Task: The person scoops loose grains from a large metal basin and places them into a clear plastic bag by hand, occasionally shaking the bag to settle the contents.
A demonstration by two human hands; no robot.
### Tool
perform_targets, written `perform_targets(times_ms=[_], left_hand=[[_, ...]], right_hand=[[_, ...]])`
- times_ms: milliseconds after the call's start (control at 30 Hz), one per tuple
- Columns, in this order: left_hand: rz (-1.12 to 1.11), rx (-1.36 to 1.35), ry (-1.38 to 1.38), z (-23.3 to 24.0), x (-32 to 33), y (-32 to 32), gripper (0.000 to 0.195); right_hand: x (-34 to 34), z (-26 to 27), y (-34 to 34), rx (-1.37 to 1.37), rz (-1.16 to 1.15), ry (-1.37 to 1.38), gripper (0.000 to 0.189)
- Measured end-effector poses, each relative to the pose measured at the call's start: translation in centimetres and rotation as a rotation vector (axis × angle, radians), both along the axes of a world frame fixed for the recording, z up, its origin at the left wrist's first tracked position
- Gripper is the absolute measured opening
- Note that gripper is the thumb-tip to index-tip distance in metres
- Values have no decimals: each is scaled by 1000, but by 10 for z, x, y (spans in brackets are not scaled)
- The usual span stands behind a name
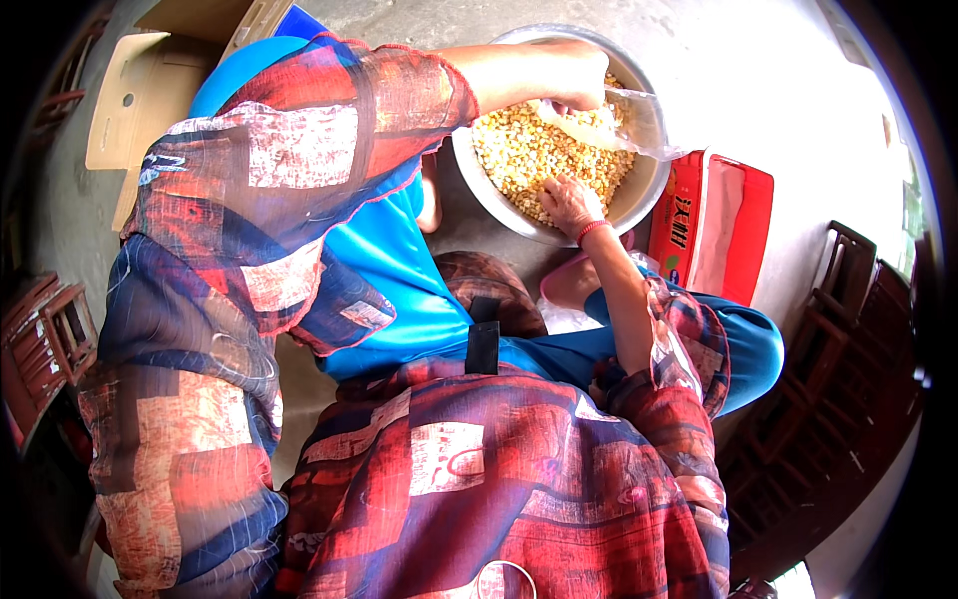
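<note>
A wide metal basin (pixel 494 213) on the floor before me holds a heap of yellow and pale corn kernels (pixel 516 150). Over its far side, my left hand (pixel 576 78) is closed on a piece of clear plastic (pixel 640 123), perhaps a bag or a cut container. The plastic reaches across the basin's right rim. My right hand (pixel 575 202), with a red band at the wrist, rests on the kernels at the near side. Its fingertips are bent down among them, and whether they pinch any is hidden.
Right of the basin stands a red printed carton (pixel 711 224). A cardboard box (pixel 142 105) lies open at the far left. Dark wooden furniture (pixel 816 359) lines the right side, with more wooden furniture (pixel 52 329) at left. A brown rounded seat or cushion (pixel 490 288) is between my legs.
</note>
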State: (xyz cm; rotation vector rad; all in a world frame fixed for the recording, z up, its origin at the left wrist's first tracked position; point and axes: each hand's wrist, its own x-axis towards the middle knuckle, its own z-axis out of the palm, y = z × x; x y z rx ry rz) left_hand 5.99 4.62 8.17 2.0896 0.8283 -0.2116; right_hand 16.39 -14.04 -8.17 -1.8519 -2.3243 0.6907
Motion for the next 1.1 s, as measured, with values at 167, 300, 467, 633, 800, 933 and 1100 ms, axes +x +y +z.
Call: perform_targets(times_ms=[167, 300, 467, 633, 800, 933, 1100], left_hand=[[-69, 103, -11, -6, 1, 0, 15], [5, 19, 3, 0, 7, -2, 15], [-20, 35, 35, -1, 1, -1, 15], [-30, 65, 26, -6, 4, 0, 16], [-34, 46, 52, -3, 4, -1, 17], [-129, 132, 79, -1, 6, 0, 17], [-196, 240, 115, 1, 1, 0, 16]], right_hand=[[1, -4, 5, -196, -153, -74, 22], [13, -18, 11, -218, -556, 484, 23], [7, 27, 34, -771, -1007, 1312, 18], [7, 40, 39, -780, -1033, 1305, 21], [10, 28, 38, -652, -791, 706, 21], [10, 47, 50, -682, -597, 608, 21], [16, 110, 77, -868, -518, 984, 19]])
